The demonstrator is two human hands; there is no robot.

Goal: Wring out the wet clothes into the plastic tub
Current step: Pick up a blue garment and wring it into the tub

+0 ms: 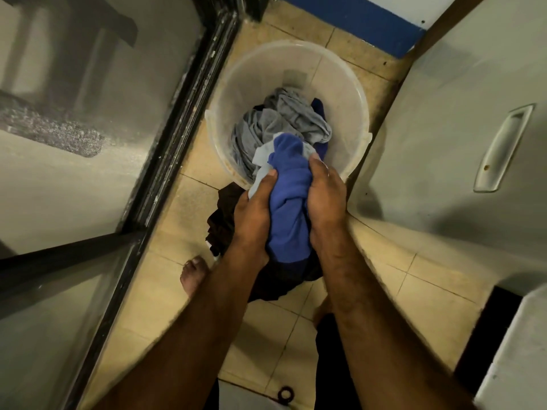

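One person, two hands — left hand (254,208) and right hand (324,196) — are both gripping one blue garment (291,202) over the near rim of one plastic tub (352,93) holding grey clothes (284,119).

Translucent whitish plastic tub (352,93), grey garment (284,119) inside, blue cloth (291,202) (a pale blue-grey patch at its edge), dark brown clothes (220,220), beige floor tiles (370,258), blue wall stripe (355,16).

translucent matt plastic tub (353,93), soft blue cloth (291,199); crumpled grey cloth (284,119); smooth beige floor tiles (429,279)
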